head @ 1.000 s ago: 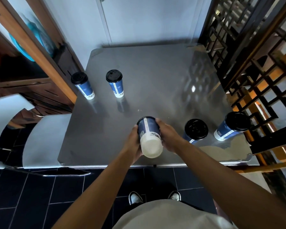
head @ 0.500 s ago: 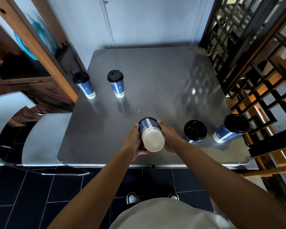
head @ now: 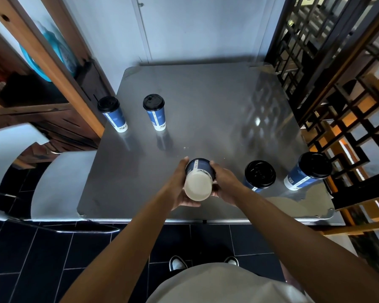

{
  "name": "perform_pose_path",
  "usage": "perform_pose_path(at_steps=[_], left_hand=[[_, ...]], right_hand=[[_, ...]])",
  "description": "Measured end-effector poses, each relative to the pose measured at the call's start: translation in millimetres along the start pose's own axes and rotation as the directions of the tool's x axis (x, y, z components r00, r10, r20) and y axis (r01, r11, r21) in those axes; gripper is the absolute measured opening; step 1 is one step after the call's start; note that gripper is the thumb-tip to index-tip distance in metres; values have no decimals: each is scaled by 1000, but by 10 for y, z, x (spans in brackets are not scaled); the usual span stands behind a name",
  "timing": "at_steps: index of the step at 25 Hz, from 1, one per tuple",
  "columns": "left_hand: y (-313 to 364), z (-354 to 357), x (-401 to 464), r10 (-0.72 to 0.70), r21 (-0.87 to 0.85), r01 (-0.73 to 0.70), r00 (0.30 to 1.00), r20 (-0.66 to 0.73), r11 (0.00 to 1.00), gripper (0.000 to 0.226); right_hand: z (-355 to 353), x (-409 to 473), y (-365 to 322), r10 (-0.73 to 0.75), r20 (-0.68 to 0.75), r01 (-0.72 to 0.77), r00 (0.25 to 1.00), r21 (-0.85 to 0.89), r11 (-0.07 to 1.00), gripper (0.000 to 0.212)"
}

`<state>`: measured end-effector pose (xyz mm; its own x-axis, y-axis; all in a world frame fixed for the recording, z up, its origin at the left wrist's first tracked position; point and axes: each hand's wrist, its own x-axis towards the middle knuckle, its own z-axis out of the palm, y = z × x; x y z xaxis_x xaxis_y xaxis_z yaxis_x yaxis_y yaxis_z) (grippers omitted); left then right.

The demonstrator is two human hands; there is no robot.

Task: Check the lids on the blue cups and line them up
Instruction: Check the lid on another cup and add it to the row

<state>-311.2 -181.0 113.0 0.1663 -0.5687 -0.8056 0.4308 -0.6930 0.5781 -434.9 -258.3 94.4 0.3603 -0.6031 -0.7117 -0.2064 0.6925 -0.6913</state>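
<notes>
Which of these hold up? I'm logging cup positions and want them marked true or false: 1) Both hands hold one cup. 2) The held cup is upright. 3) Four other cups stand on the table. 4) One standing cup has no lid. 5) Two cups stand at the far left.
1) True: the left hand and right hand clasp the held cup.
2) False: it is tipped over, its pale base facing the camera.
3) True: far-left cup, second cup, near-right cup and far-right cup stand on the steel table.
4) False: all four carry black lids.
5) True.
</notes>
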Motion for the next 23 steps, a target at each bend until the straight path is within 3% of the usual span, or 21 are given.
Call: perform_pose_path(at_steps=[3,6,9,14,19,23], left_hand=[[-1,77,13,65,-109,-66,998,-8,992,52],[-24,119,28,165,-188,-176,984,-71,966,38],[0,177,22,172,-239,-195,978,-115,951,31],[7,202,56,178,-221,-203,976,-128,954,34],[-47,108,85,217,-25,-223,964,-153,974,50],[-60,73,21,230,-141,-231,973,-29,963,51]], right_hand=[[-24,15,-4,1,3,-1,1000,-69,998,48],[-29,-48,-45,30,-13,-30,999,9,1000,43],[2,-78,-52,20,32,-22,999,63,998,41],[27,-72,-62,-18,25,15,1000,81,997,37],[15,-79,-81,-45,4,45,999,0,999,36],[24,-87,-121,-105,56,112,993,-142,983,36]])
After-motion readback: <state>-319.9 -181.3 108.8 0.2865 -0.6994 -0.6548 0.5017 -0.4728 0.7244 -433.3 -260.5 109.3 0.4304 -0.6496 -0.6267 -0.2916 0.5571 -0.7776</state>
